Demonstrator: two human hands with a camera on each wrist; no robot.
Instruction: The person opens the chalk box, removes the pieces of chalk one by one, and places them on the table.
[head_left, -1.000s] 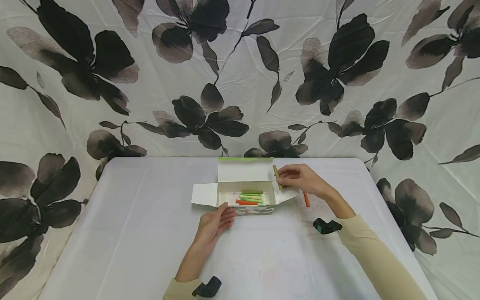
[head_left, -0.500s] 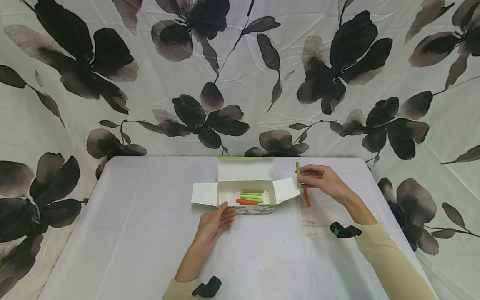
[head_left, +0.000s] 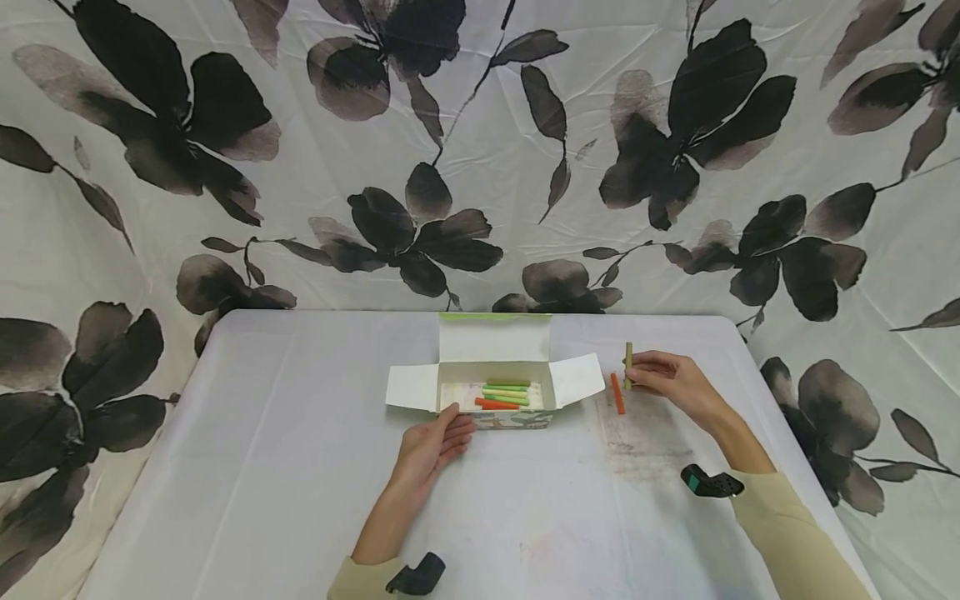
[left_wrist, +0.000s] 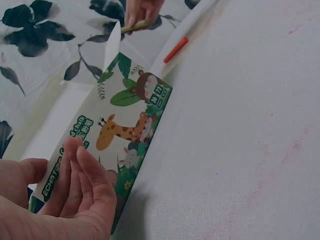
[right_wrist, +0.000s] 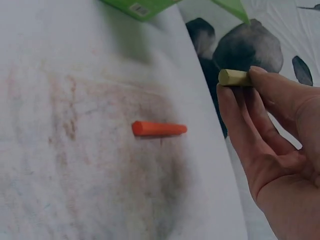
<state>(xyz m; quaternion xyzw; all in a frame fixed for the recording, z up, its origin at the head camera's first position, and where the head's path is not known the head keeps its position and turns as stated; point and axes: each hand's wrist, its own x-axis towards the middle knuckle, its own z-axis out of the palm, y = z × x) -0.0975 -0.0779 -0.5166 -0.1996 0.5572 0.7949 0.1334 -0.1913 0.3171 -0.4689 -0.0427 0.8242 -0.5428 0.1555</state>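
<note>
My right hand (head_left: 672,385) pinches a yellow-green chalk stick (head_left: 628,365) between thumb and fingers, just right of an orange-red chalk stick (head_left: 617,393) lying on the table. In the right wrist view, the end of the held chalk (right_wrist: 232,77) points left, above the tabletop. My left hand (head_left: 427,450) holds the near left corner of an open chalk box (head_left: 517,422), thumb at its rim and fingers along the front. Animals and lettering decorate that front (left_wrist: 120,132) in the left wrist view. Inside lie several green and yellow-green chalks (head_left: 506,390) and an orange-red one (head_left: 497,404).
The box's side flaps (head_left: 576,379) and lid (head_left: 495,338) stand spread outward. A white cloth covers the table (head_left: 300,467), with a reddish-brown smudge (head_left: 645,437) at the right. Behind the table's far edge hangs a floral curtain (head_left: 465,150).
My right hand has moved right and a little nearer with the yellow-green chalk, from above the box's right flap to beside the orange-red chalk. My left hand and the box have stayed put.
</note>
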